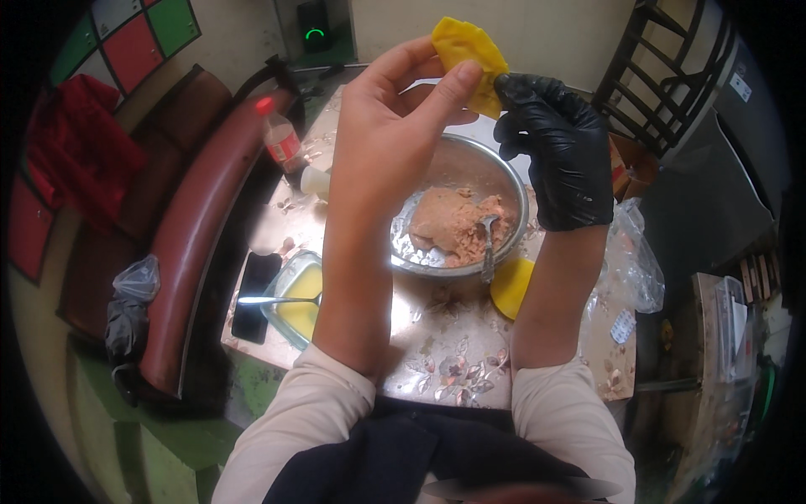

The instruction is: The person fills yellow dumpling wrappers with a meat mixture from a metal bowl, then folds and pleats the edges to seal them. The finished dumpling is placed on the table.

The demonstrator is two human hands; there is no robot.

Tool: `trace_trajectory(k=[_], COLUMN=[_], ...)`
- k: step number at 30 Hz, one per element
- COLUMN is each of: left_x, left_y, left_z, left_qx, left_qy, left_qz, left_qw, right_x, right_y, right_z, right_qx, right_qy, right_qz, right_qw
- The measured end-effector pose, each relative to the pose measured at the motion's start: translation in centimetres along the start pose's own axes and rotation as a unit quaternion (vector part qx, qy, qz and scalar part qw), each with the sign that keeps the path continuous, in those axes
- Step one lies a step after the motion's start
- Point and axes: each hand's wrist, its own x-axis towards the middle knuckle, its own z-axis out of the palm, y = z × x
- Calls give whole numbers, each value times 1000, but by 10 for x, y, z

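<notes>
At the left, a sofa [201, 231] shows smooth, shiny reddish covering, and the dark phone [255, 296] lies flat on the table [428, 332] beside a clear dish [288, 330] of smooth yellow liquid [304, 296], with a metal spoon [267, 299] leaning across its rim. Behind stands a plastic bottle [284, 143] with a red cap. The bare left hand [411, 92] is nearly closed, thumb against fingers, pinching a yellow sheet [466, 44] raised above the far side of the table. The sheet looks thin, light and pliable, likely soft and easily torn, perhaps a little tacky; a broad, gentle hold near the edge with finger pads should suit it. Below, a round, shiny metal bowl [522, 220] holds pink mince [445, 220], moist, lumpy and probably sticky, with a metal utensil [488, 252] best taken by its handle. Beside the bowl lies a flat yellow round [506, 286], smooth-looking and partly hidden by the forearm. The right hand [550, 139], in a wrinkled black glove, has its fingers curled, tips meeting the sheet's right edge; whether they grip it, I cannot tell. Farther right sits a crumpled, clear plastic bag [642, 252].
</notes>
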Motion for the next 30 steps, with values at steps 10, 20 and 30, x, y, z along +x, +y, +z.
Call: trace_trajectory(k=[10, 20, 30], left_x=[0, -2, -3], left_y=[-2, 4, -1], left_z=[1, 3, 6], left_qx=[14, -5, 7], left_qy=[4, 4, 1], left_qz=[-7, -38, -11], left_qw=[1000, 999, 1000], right_x=[0, 0, 0], right_y=[-4, -5, 1], right_z=[-4, 2, 5], right_qx=[-71, -28, -19], right_qy=[-13, 13, 35], right_qz=[-25, -16, -35], right_qw=[997, 999, 999])
